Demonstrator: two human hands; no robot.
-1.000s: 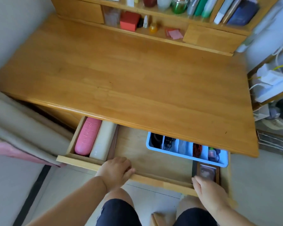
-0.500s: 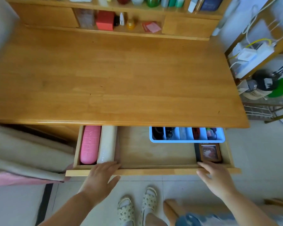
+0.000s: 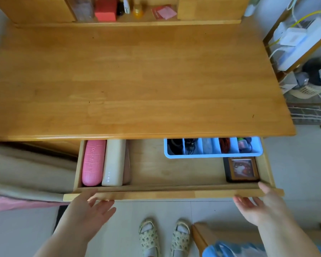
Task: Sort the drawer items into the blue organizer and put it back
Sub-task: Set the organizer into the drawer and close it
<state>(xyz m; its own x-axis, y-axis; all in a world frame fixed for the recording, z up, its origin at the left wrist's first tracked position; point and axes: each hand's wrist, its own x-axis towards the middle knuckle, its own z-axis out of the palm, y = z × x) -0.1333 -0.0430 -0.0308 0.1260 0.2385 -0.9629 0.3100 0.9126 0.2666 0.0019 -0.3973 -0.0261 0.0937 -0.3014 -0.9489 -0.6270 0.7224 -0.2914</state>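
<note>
The wooden drawer (image 3: 174,194) stands partly pulled out under the desk top. The blue organizer (image 3: 211,156) sits at its back right, half under the desk edge, its compartments filled with small dark, red and green items. My left hand (image 3: 87,212) is at the drawer's front left with fingers spread and straight, thumb against the front edge. My right hand (image 3: 258,204) is at the front right corner, fingers straight, thumb on the top of the front panel. Neither hand holds anything.
A pink case (image 3: 94,162) and a white case (image 3: 113,162) lie side by side at the drawer's left. A small framed picture (image 3: 242,169) lies at the right in front of the organizer. A chair (image 3: 200,236) and slippered feet (image 3: 163,236) are below.
The view has risen and swung straight over the desk. Both hands have slid off the drawer's front edge and opened, fingers now straight in front of it.
</note>
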